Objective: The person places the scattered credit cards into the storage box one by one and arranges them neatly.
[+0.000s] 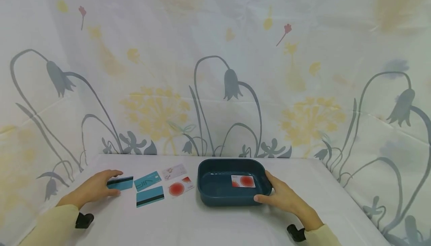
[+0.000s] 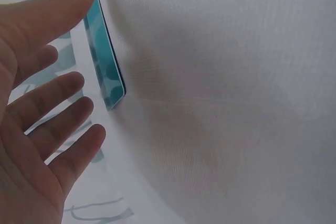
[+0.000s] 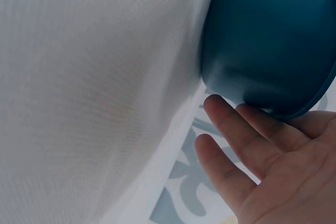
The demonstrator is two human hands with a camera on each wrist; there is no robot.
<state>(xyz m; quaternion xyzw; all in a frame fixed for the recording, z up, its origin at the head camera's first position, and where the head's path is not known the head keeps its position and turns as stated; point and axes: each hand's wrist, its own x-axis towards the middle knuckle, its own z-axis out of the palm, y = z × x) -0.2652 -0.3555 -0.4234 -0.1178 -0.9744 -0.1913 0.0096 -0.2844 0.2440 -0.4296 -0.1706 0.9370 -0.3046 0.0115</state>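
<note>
At the left, my left hand (image 1: 91,188) has its thumb and index finger around the left end of a teal card (image 1: 124,183) with a dark stripe. The left wrist view shows the thumb on that card (image 2: 105,59), the other fingers spread apart. My right hand (image 1: 286,198) holds the right end of a dark teal rectangular container (image 1: 219,200), thumb at the near side and fingers along the right wall. In the right wrist view, the fingers rest by the wall of the container (image 3: 262,40). A white card with red circles (image 1: 243,181) lies inside it.
Between the left hand and the container lie a teal VIP card (image 1: 147,181), another striped teal card (image 1: 150,196), a pale floral card (image 1: 174,171) and a white card with a red circle (image 1: 180,188). A flower-printed curtain (image 1: 215,126) stands behind the white table (image 1: 188,227).
</note>
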